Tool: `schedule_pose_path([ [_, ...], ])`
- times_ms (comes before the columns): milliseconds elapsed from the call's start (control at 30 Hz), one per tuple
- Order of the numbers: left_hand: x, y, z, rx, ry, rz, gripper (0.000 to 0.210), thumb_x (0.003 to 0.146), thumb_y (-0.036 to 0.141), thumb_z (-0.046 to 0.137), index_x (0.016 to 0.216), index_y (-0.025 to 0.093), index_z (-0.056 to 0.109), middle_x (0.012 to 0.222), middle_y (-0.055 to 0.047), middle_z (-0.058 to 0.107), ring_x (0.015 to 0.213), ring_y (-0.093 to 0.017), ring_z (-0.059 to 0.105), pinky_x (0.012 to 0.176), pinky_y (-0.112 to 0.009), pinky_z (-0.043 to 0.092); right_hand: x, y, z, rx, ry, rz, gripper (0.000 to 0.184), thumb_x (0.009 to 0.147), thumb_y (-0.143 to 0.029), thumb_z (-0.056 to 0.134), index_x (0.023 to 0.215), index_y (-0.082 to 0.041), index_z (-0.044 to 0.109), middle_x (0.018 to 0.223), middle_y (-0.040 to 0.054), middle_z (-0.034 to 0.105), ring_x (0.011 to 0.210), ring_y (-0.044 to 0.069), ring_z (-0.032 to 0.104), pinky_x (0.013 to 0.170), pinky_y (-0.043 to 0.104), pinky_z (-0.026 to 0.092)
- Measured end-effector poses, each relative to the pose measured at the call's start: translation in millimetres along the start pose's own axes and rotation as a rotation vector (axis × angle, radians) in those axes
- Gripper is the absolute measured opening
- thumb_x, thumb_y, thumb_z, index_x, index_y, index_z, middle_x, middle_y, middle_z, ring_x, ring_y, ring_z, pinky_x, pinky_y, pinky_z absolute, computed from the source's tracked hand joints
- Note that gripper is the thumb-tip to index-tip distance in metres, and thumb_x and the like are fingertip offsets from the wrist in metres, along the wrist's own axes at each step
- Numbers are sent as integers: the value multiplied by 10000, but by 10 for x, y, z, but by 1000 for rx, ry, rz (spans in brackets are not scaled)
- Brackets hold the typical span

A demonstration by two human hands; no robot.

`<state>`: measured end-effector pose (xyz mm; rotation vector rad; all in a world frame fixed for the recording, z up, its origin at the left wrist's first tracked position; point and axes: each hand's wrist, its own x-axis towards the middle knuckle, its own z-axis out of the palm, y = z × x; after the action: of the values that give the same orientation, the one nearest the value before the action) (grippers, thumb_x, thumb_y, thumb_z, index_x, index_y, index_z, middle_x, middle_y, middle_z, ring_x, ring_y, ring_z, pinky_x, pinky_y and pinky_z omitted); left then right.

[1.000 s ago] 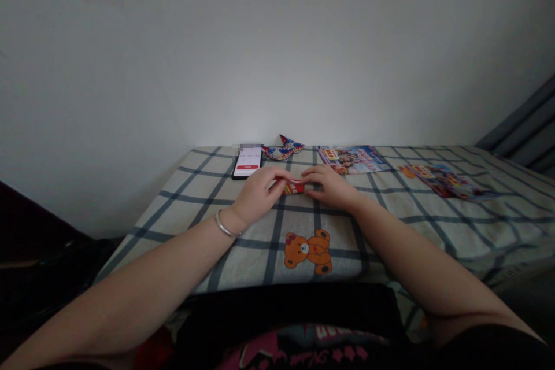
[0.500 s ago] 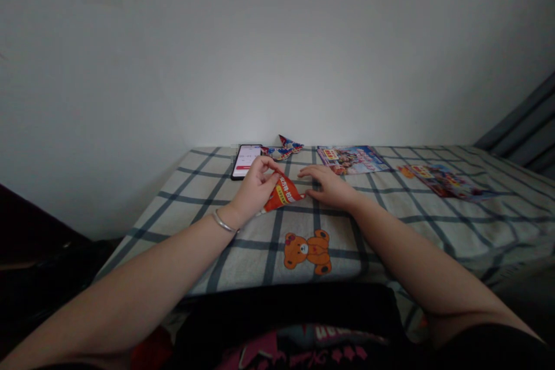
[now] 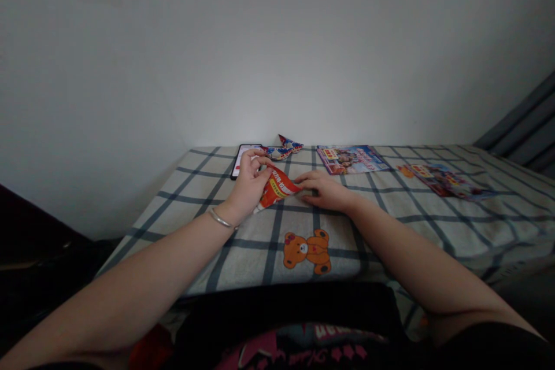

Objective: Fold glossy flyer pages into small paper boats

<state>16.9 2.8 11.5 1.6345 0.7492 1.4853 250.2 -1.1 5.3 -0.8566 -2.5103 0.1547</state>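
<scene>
A folded piece of glossy printed paper [image 3: 280, 187], red with white and yellow lettering, is held a little above or on the checked cloth; its shape is roughly triangular. My left hand [image 3: 251, 180], with a silver bangle at the wrist, pinches its upper left edge between thumb and fingers. At the paper's pointed right end, the fingertips of my right hand [image 3: 323, 191] close around the tip. Just beyond my left hand lies a phone [image 3: 236, 169], its lit screen partly covered by the fingers. Behind the hands sits a folded blue, red and white paper shape [image 3: 281, 151].
Two colourful printed leaflets lie to the right, one near the wall [image 3: 353, 159] and another leaflet [image 3: 448, 180] farther right. A checked cloth [image 3: 217, 269] with a printed bear [image 3: 307, 251] covers the table. The white wall [image 3: 277, 52] rises behind its far edge.
The red paper has shifted slightly left and turned with my left hand, which now covers more of the phone. My right hand's fingers have moved left onto the paper's tip.
</scene>
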Motion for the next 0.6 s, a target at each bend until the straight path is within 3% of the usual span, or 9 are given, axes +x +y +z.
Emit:
schedule_pose_path([
  [133,3,13,2,-12,24,-18,341,822,140,535,1108,257,392,982,0,569,799,-103,589,675,-199,496,27,-9,-4,112,89,18,140,854,-193,660,968,-214,739,1142,88,705,1089,209,640,977,394,486],
  [233,9,-24,8,24,41,6,286,828,133,520,1071,242,417,995,-11,553,834,-110,582,685,-200,494,37,5,9,213,136,29,163,891,-211,615,1000,-213,737,1123,81,724,1071,192,657,978,367,495],
  [367,18,-72,3,23,69,15,245,824,136,536,1025,232,435,1001,-11,539,776,-100,564,649,-195,484,37,-7,26,278,106,70,185,899,-237,605,1034,-228,732,1127,52,736,1069,185,665,991,346,488],
  [600,56,-148,-54,47,98,14,215,838,169,556,1020,222,455,901,13,529,687,-91,541,623,-205,473,-2,-2,-29,239,224,334,169,883,-317,582,874,-186,688,877,41,733,836,182,663,743,296,502],
])
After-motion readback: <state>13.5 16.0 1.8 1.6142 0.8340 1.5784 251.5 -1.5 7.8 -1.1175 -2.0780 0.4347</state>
